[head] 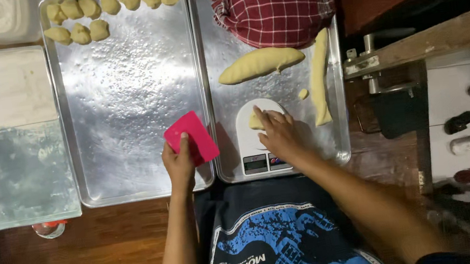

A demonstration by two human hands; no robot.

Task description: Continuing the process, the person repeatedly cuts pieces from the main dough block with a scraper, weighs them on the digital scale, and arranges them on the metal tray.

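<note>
L hand (179, 165) holds pink scraper (191, 138) | R hand (279, 135) half-hides dough pc (256, 120) on scale (258, 147)

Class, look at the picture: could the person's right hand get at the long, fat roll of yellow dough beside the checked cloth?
Probably yes: the right hand rests on the white scale, and bare metal tray lies between it and the dough roll.

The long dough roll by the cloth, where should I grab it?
Take the dough roll around its thick middle, coming down from above with fingers on its two long sides. It lies flat and almost sideways on the tray, tapering at both ends, so the middle probably gives the steadiest grip.
</note>
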